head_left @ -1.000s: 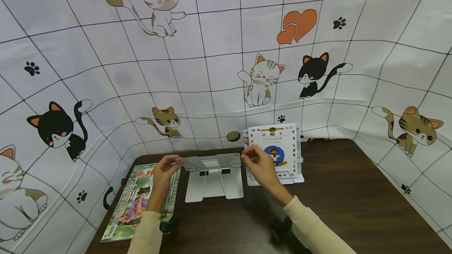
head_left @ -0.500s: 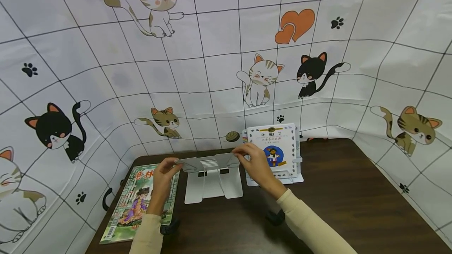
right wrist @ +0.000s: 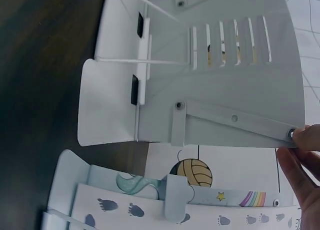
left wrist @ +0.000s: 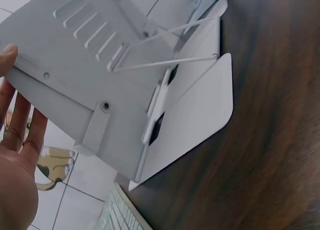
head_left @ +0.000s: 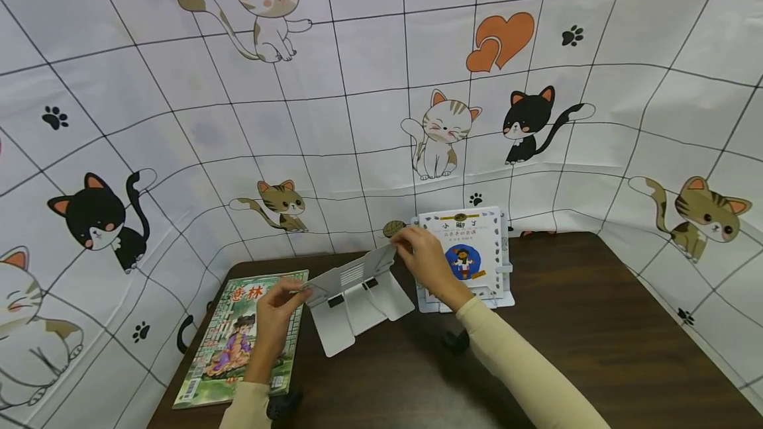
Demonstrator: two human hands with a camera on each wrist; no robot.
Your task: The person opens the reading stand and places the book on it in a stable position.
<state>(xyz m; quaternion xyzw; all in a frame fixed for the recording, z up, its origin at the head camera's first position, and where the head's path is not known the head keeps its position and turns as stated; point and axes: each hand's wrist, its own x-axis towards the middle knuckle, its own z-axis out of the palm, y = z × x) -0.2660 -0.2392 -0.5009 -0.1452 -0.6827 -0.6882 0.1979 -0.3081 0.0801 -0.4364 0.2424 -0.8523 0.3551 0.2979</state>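
Note:
A white metal book stand (head_left: 365, 306) stands on the dark table, its back panel upright and turned at an angle. My left hand (head_left: 275, 316) pinches the upper left corner of the panel between thumb and fingers. At the opposite upper corner, my right hand (head_left: 426, 267) holds the panel's edge. The left wrist view shows the slotted panel, with wire arms running to the base plate (left wrist: 200, 115). Thumb and fingers of the right hand (right wrist: 302, 165) meet at the panel's corner in the right wrist view.
A magazine (head_left: 232, 349) with a colourful cover lies flat at the left. Close behind my right hand, a second stand holds a white children's book (head_left: 485, 237). A cat-printed sheet (head_left: 357, 118) hangs behind the dark wooden table (head_left: 572, 323).
The book stand has turned on the table, its right end going back and its left end forward. My right hand has shifted left and slightly back with it.

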